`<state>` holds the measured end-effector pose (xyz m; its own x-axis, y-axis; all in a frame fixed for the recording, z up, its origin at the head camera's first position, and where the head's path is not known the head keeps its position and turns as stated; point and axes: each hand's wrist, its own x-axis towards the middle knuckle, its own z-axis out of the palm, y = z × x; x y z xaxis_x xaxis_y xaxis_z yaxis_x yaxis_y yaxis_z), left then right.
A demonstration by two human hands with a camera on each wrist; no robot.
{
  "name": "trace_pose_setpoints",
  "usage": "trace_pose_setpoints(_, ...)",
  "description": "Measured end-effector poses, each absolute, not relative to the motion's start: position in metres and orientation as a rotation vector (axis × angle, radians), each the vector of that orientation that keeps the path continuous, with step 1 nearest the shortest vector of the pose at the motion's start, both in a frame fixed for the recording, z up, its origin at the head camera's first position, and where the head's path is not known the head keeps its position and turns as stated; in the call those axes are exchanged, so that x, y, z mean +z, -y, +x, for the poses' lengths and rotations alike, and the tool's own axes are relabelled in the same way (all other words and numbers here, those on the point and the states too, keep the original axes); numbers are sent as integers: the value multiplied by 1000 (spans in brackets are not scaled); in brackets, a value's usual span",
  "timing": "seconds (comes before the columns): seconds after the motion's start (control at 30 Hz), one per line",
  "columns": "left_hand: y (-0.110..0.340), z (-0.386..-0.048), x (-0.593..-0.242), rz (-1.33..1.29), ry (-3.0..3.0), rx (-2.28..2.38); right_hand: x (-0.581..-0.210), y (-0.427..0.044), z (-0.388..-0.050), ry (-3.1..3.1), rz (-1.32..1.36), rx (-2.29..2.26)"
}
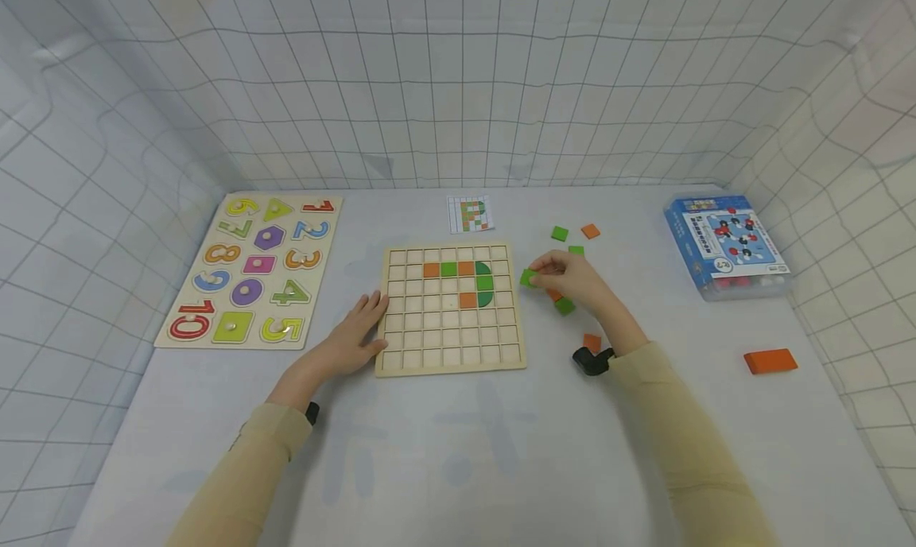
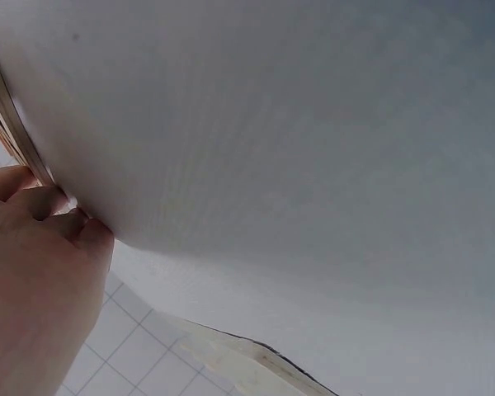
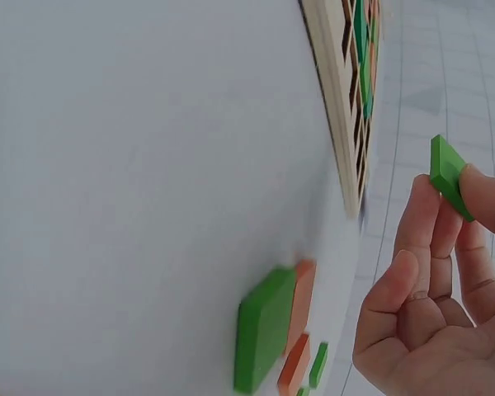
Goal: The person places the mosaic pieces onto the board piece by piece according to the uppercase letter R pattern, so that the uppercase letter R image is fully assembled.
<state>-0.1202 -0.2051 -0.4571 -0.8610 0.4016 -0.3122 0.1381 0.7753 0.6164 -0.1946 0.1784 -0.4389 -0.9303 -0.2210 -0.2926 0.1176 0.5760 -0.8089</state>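
Head view: pinched a green tile (image 1: 527, 278) in the right hand (image 1: 576, 283) beside the board (image 1: 451, 369), partly hiding loose tiles (image 1: 565, 305); rested the left hand (image 1: 351, 342), loosely spread, at its left edge. Saw card (image 1: 456, 215), puzzle (image 1: 246, 270), box (image 1: 733, 249), block (image 1: 770, 362) around. Left wrist: touched the board's edge. Right wrist: held the tile off the table (image 3: 148, 165).

Nos. 1–10 (image 1: 222, 254) on puzzle bd (image 1: 270, 277), plus illegible txt (image 1: 707, 241) on blue box (image 1: 688, 253)

White tabletop (image 1: 544, 459) seen here, closed in on three sides: back wall (image 1: 458, 78) ruled with dark grid, left wall (image 1: 79, 205) and right wall (image 1: 851, 237) likewise lined, wavy; all softly lit.
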Motion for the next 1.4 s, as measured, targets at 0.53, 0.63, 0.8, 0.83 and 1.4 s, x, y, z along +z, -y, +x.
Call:
trace_pose_setpoints(0.53, 207, -121, -462, 446, -2548, 833, -444, -80, -197, -2434, -296, -1253)
trace_pose_setpoints(0.63, 206, -121, -462, 442, -2550, 830, -444, -71, -197, -2437, -295, -1223)
trace_pose_setpoints(0.8, 205, -120, -459, 426, -2546, 832, -444, -61, -196, -2489, -302, -1148)
trace_pose_setpoints(0.83, 205, -120, -458, 426, -2544, 835, -444, -60, -196, -2498, -305, -1137)
trace_pose_setpoints(1.4, 207, -121, -460, 441, -2541, 826, -442, -46, -191, -2599, -416, -905)
